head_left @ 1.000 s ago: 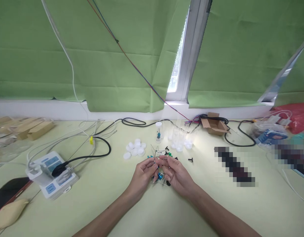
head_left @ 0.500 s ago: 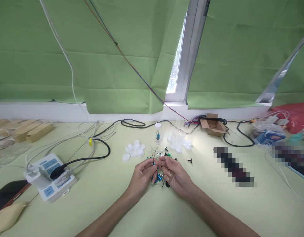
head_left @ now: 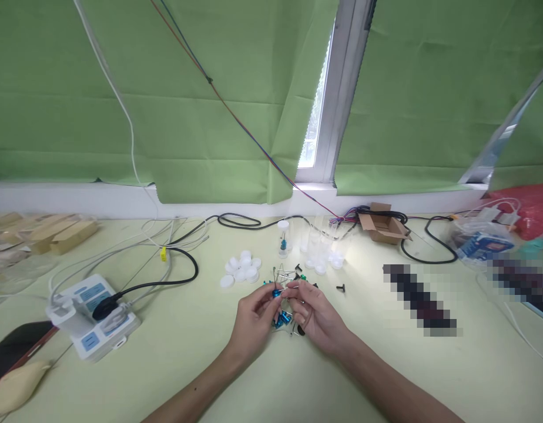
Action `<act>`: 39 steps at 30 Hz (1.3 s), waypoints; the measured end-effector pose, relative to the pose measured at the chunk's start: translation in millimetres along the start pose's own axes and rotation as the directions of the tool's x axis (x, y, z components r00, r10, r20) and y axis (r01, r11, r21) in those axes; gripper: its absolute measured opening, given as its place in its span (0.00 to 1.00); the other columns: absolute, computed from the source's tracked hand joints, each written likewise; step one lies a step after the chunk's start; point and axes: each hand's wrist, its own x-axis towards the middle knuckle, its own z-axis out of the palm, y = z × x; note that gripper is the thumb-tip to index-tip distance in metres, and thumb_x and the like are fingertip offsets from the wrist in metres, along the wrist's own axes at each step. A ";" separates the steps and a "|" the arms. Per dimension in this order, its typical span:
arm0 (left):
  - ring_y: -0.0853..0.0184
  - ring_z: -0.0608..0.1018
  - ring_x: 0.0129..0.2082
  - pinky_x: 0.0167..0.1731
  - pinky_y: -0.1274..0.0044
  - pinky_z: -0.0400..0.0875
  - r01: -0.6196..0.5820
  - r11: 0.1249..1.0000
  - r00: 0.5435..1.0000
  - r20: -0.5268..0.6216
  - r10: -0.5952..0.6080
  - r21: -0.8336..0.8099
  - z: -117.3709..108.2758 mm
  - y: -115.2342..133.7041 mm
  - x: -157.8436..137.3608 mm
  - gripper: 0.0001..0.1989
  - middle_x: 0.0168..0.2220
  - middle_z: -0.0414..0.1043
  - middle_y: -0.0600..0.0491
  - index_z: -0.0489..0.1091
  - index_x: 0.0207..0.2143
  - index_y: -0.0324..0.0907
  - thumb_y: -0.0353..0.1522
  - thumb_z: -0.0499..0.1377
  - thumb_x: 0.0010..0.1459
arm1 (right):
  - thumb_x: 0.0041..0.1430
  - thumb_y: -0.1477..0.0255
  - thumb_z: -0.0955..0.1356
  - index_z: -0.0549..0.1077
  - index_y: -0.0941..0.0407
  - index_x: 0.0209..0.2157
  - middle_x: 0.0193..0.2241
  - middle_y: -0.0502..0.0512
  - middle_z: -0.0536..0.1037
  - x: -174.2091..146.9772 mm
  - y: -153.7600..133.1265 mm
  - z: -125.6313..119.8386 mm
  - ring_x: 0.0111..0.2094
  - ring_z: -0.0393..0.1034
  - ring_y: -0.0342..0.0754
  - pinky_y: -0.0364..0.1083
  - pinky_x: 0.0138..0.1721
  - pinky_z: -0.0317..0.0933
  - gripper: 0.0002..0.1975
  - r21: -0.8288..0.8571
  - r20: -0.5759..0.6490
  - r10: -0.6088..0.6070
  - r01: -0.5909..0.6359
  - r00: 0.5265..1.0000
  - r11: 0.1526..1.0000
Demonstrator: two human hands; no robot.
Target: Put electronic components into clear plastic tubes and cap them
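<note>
L hand (head_left: 252, 314) grip clamped on blue pc (head_left: 276, 293), rod (head_left: 275, 278) up, axis near-vert.; R hand (head_left: 318, 311) prob. pinching pin (head_left: 291, 287).

Left hand (head_left: 252, 320): pinching a small blue piece (head_left: 276, 293)
Right hand (head_left: 318, 314): right beside it; its grip is too tiny to tell
Between the hands: a pile of blue, black and silver bits (head_left: 284, 318)
Behind them: white caps (head_left: 240, 273) and a clear tube (head_left: 282, 233) standing up
Far back: an open brown box (head_left: 388, 230) and green curtains (head_left: 210, 129)
Left side: a white power strip (head_left: 113, 333) with plugs in
</note>
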 end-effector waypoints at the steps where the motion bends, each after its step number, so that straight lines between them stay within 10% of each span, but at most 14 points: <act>1: 0.71 0.71 0.23 0.26 0.79 0.69 -0.021 1.000 1.000 -0.007 0.021 0.023 -0.2 -0.5 -0.4 0.11 0.25 0.70 0.56 0.74 0.42 0.41 0.37 0.61 0.59 | 0.51 0.64 0.77 0.77 0.60 0.35 0.30 0.54 0.80 0.1 0.0 0.0 0.18 0.52 0.33 0.36 0.19 0.56 0.15 0.001 -0.002 -0.001 0.001 1.000 1.000; 17: 0.65 0.78 0.33 0.33 0.76 0.75 -0.194 0.957 0.981 0.015 0.195 0.217 -0.1 -2.9 -1.8 0.12 0.42 0.78 0.47 0.76 0.45 0.43 0.33 0.57 0.62 | 0.46 0.63 0.79 0.78 0.61 0.30 0.23 0.50 0.75 0.1 -1.6 1.6 0.18 0.55 0.34 0.36 0.19 0.54 0.16 0.004 -0.039 0.006 -0.006 0.999 1.000; 39: 0.68 0.73 0.26 0.29 0.77 0.70 -0.145 0.975 0.989 0.054 0.138 0.170 3.5 -0.9 -5.1 0.09 0.33 0.74 0.51 0.75 0.38 0.43 0.35 0.57 0.62 | 0.45 0.59 0.78 0.74 0.61 0.25 0.16 0.49 0.72 6.1 -0.4 -3.8 0.14 0.53 0.34 0.36 0.14 0.47 0.20 0.019 -0.118 0.068 -0.066 0.991 0.998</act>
